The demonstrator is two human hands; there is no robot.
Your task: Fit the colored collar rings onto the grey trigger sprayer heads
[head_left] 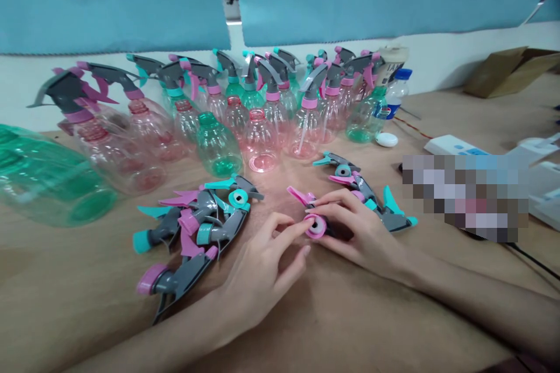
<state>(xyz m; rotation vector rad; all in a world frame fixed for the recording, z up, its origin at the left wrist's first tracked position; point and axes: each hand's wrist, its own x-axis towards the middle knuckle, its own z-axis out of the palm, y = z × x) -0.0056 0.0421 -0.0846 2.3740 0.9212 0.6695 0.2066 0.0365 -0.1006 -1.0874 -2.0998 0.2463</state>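
Observation:
My right hand (359, 227) is closed around a pink and grey trigger sprayer head (301, 197), whose open pink collar faces me. Stretched toward it, my left hand (273, 256) touches the white insert in that collar with its index fingertip, and its thumb stands apart below. Left of my hands lies a pile of loose sprayer heads (210, 210) in grey with pink or turquoise parts. More loose heads (396, 213) lie beyond and beside my right hand. My right palm and part of the held head are hidden.
Behind stand several pink and green spray bottles, some capless like the green one (219, 145). One large green bottle (65, 180) lies at left. A blue-capped bottle (397, 93), white cap (387, 140), blurred-out phone-like object (464, 195), power strip (459, 147) and cardboard box (503, 73) are at right.

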